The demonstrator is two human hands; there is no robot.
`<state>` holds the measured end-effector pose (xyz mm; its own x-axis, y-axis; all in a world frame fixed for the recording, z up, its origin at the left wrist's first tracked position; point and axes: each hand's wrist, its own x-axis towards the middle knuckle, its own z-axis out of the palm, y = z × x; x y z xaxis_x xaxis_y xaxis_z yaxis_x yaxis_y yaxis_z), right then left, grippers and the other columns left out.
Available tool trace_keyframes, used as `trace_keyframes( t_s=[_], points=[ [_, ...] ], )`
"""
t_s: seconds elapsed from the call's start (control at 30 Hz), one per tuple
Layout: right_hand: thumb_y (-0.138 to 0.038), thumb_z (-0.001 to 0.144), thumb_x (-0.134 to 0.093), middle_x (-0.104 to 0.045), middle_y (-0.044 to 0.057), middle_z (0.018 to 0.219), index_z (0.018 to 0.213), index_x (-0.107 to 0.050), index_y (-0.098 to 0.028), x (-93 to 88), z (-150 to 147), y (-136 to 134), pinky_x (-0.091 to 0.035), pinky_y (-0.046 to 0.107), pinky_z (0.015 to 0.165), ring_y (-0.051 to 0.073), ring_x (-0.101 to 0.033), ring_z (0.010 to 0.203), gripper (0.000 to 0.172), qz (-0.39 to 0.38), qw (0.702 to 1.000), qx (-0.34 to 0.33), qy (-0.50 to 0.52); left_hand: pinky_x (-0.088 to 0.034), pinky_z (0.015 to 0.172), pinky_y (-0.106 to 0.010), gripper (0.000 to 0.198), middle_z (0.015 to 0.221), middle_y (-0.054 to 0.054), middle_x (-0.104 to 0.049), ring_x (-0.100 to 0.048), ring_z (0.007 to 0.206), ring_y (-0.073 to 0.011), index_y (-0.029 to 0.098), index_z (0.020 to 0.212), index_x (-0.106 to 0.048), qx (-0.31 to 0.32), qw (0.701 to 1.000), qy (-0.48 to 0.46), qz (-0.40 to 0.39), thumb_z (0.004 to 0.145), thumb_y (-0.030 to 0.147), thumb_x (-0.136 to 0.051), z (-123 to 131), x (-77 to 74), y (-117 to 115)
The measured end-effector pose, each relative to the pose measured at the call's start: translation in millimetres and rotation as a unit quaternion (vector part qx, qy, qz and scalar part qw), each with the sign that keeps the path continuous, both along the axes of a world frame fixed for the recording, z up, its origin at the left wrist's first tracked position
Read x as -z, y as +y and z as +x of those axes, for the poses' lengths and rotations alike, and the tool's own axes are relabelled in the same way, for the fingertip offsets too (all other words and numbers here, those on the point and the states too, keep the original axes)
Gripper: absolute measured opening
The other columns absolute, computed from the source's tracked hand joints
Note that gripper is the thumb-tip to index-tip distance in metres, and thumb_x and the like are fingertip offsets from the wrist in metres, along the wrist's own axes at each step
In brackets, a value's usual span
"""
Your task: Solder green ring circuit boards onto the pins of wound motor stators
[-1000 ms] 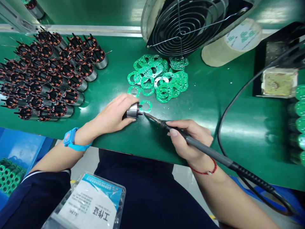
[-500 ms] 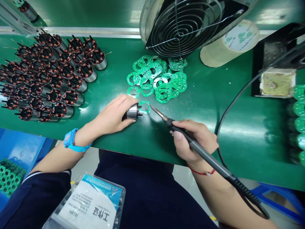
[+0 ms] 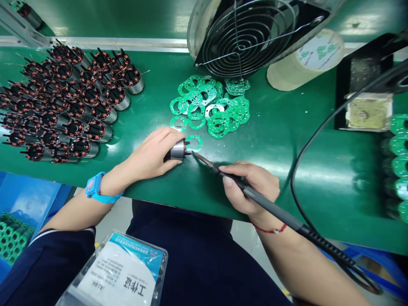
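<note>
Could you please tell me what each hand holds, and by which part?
The left hand grips a metal cylinder around its side; the right hand a soldering iron by its handle.

The soldering iron [image 3: 274, 209] has moved its tip from the green ring [image 3: 199, 143] back to the stator's [image 3: 177, 150] end.

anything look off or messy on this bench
Only small things: a thin wire juts past the rim of one wound core at the right edge of the cluster, and the green rings lie jumbled, some overlapping. No damage stands out on the soldering iron or the cylinder in the left hand.
</note>
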<state>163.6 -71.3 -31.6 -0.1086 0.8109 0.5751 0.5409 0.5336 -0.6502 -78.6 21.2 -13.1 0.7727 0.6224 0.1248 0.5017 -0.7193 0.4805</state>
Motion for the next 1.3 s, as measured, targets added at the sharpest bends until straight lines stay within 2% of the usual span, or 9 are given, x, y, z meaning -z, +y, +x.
trace_keyframes(
  t_s=[0.3,0.6,0.83,0.97,1.17,1.3],
  points=[
    [-0.018,0.086,-0.058,-0.068,-0.002,0.068,0.097,-0.063,-0.028,-2.0,0,-1,-0.056,0.032,0.051,0.017,-0.065,0.054,0.015,-0.006,1.0,0.003,-0.01,-0.047,0.098,-0.043,0.041,0.125,-0.014,-0.059,-0.055,0.119,-0.0266,0.016,0.127,-0.047,0.005,1.0,0.0,-0.004,0.089,0.024,-0.061,0,0.2,0],
    [-0.02,0.085,-0.058,-0.064,-0.001,0.062,0.093,-0.067,-0.025,-1.7,1,-1,-0.052,0.03,0.047,0.016,-0.061,0.05,0.013,0.01,1.0,0.02,0.002,-0.047,0.098,-0.042,0.042,0.124,-0.014,-0.059,-0.054,0.118,-0.0264,0.015,0.126,-0.047,0.006,1.0,-0.001,-0.006,0.088,0.024,-0.061,0,0.0,1],
    [-0.018,0.085,-0.059,-0.069,-0.001,0.069,0.094,-0.065,-0.024,-1.4,0,-1,-0.055,0.029,0.053,0.016,-0.065,0.056,0.012,-0.002,1.0,0.008,-0.005,-0.047,0.097,-0.041,0.041,0.124,-0.014,-0.06,-0.055,0.116,-0.0257,0.015,0.126,-0.047,0.01,1.0,-0.002,0.006,0.089,0.024,-0.061,0,0.4,0],
    [-0.02,0.087,-0.06,-0.067,0.0,0.069,0.097,-0.065,-0.024,-0.7,1,-3,-0.055,0.03,0.053,0.016,-0.065,0.055,0.012,0.004,0.999,0.037,0.007,-0.047,0.097,-0.042,0.04,0.124,-0.014,-0.06,-0.055,0.117,-0.0259,0.016,0.126,-0.047,0.008,1.0,-0.002,0.001,0.089,0.025,-0.06,0,0.0,1],
    [-0.025,0.089,-0.065,-0.074,0.004,0.09,0.116,-0.064,-0.028,7.6,3,-2,-0.058,0.033,0.058,0.02,-0.069,0.068,0.028,-0.007,0.995,0.1,-0.002,-0.048,0.098,-0.044,0.041,0.124,-0.014,-0.06,-0.055,0.118,-0.0269,0.016,0.126,-0.047,0.006,1.0,-0.005,-0.009,0.088,0.024,-0.061,0,-0.4,1],
    [-0.029,0.093,-0.064,-0.075,0.006,0.107,0.138,-0.052,-0.029,5.2,3,1,-0.062,0.035,0.07,0.021,-0.074,0.079,0.047,-0.049,0.995,0.088,-0.028,-0.05,0.096,-0.044,0.045,0.121,-0.013,-0.061,-0.058,0.114,-0.0269,0.017,0.125,-0.047,-0.026,0.999,-0.015,-0.036,0.085,0.024,-0.065,0,-0.2,-1]
  ],
)
